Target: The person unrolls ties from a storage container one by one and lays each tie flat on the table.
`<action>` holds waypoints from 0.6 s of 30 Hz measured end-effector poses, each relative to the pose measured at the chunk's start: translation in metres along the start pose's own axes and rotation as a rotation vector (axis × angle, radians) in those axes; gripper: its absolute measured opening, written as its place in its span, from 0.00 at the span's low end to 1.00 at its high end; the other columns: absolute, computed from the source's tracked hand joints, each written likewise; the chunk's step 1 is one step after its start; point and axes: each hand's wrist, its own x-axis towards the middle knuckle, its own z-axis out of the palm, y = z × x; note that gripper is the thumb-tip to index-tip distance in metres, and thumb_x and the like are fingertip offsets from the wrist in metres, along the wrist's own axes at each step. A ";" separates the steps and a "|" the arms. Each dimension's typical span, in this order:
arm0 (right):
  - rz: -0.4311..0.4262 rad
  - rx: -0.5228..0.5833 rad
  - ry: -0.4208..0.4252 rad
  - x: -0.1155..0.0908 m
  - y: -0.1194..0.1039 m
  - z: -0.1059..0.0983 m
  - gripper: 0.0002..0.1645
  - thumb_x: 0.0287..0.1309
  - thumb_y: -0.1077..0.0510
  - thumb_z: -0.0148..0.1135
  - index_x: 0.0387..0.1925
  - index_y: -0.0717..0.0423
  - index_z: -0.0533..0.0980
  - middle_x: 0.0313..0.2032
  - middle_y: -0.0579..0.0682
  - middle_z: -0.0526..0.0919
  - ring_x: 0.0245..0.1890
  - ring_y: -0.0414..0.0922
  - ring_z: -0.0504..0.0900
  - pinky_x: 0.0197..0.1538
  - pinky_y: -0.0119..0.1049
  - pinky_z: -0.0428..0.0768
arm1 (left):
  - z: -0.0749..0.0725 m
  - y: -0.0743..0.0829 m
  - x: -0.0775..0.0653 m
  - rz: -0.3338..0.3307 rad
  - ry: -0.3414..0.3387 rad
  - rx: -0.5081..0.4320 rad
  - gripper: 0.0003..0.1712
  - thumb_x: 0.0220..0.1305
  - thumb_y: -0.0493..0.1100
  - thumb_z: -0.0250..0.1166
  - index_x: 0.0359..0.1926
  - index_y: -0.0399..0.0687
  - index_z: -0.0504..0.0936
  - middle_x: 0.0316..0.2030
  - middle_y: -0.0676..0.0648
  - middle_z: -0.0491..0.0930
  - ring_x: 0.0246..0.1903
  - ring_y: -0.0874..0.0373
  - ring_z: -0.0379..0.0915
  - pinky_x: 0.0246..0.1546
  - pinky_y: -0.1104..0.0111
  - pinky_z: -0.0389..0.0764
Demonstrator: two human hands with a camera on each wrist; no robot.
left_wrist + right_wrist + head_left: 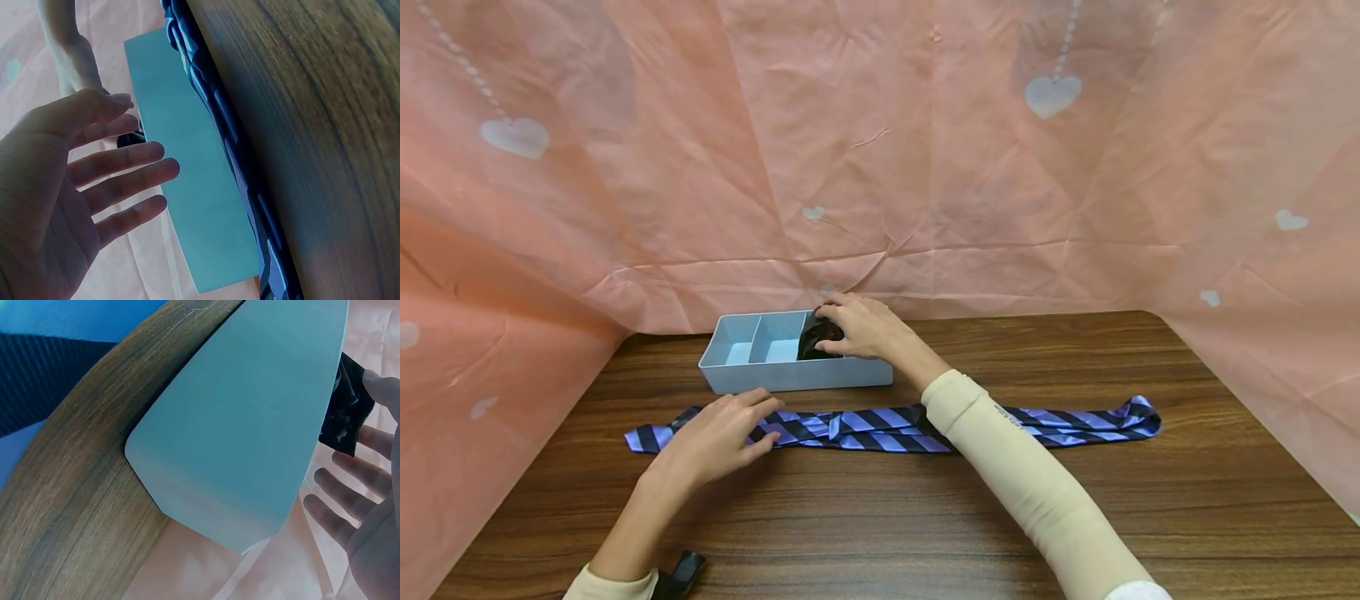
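A light blue tray (793, 379) with divided compartments stands near the back of the table. My right hand (867, 327) reaches over its right part and pinches a shiny black flexible piece (345, 407) between thumb and fingers; what kind of thing it is I cannot tell. In the head view this black piece (817, 337) sits in or just above the right compartment. The left and middle compartments show bare floors. A blue-and-black striped necktie (887, 419) lies lengthwise in front of the tray. Over its left part hovers my left hand (722, 433), fingers spread and holding nothing.
Brown wood-grain table (865, 517) extends in front of the necktie. A pink curtain (880, 167) with white hearts hangs behind and at both sides, close to the tray's back. A black strap (681, 573) is at my left wrist.
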 end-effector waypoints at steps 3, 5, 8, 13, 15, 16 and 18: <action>0.005 0.003 -0.011 0.002 0.000 0.002 0.36 0.67 0.37 0.66 0.67 0.53 0.76 0.70 0.52 0.74 0.66 0.52 0.77 0.65 0.49 0.76 | 0.001 0.002 0.000 0.002 0.003 0.008 0.20 0.66 0.45 0.72 0.55 0.41 0.85 0.50 0.43 0.83 0.41 0.47 0.83 0.46 0.50 0.84; 0.006 0.006 -0.019 0.004 0.000 0.003 0.36 0.66 0.38 0.67 0.67 0.54 0.76 0.69 0.52 0.76 0.66 0.52 0.77 0.65 0.48 0.76 | 0.003 0.004 0.001 0.007 0.008 0.014 0.20 0.66 0.45 0.72 0.55 0.41 0.85 0.50 0.43 0.83 0.42 0.47 0.83 0.47 0.50 0.84; 0.011 0.010 -0.035 0.006 0.000 0.005 0.38 0.66 0.38 0.68 0.68 0.56 0.76 0.66 0.53 0.78 0.63 0.52 0.80 0.64 0.46 0.77 | 0.005 0.006 0.003 0.025 0.022 0.036 0.20 0.65 0.45 0.73 0.55 0.41 0.85 0.49 0.44 0.83 0.43 0.46 0.82 0.47 0.50 0.83; 0.024 0.007 -0.057 0.008 0.000 0.009 0.40 0.65 0.38 0.69 0.70 0.57 0.73 0.61 0.54 0.83 0.54 0.51 0.86 0.57 0.45 0.82 | 0.009 0.009 0.005 0.051 0.040 0.069 0.21 0.65 0.46 0.73 0.55 0.41 0.85 0.48 0.44 0.83 0.44 0.46 0.82 0.49 0.50 0.82; 0.027 0.003 -0.064 0.009 -0.001 0.010 0.41 0.65 0.38 0.69 0.71 0.56 0.73 0.60 0.54 0.83 0.52 0.50 0.86 0.55 0.45 0.83 | 0.010 0.009 0.005 0.055 0.039 0.077 0.21 0.65 0.46 0.73 0.55 0.41 0.85 0.48 0.44 0.83 0.44 0.47 0.82 0.50 0.50 0.82; 0.030 0.002 -0.067 0.009 -0.001 0.011 0.41 0.65 0.38 0.69 0.71 0.56 0.72 0.60 0.54 0.83 0.52 0.51 0.86 0.54 0.45 0.83 | 0.011 0.009 0.005 0.055 0.038 0.081 0.21 0.65 0.46 0.73 0.55 0.41 0.85 0.48 0.44 0.83 0.44 0.47 0.82 0.50 0.50 0.82; 0.034 0.002 -0.072 0.010 -0.001 0.013 0.42 0.65 0.37 0.68 0.72 0.56 0.72 0.61 0.54 0.83 0.52 0.51 0.86 0.53 0.45 0.84 | 0.011 0.010 0.005 0.055 0.037 0.081 0.21 0.64 0.46 0.73 0.55 0.41 0.85 0.48 0.44 0.83 0.44 0.46 0.82 0.50 0.50 0.82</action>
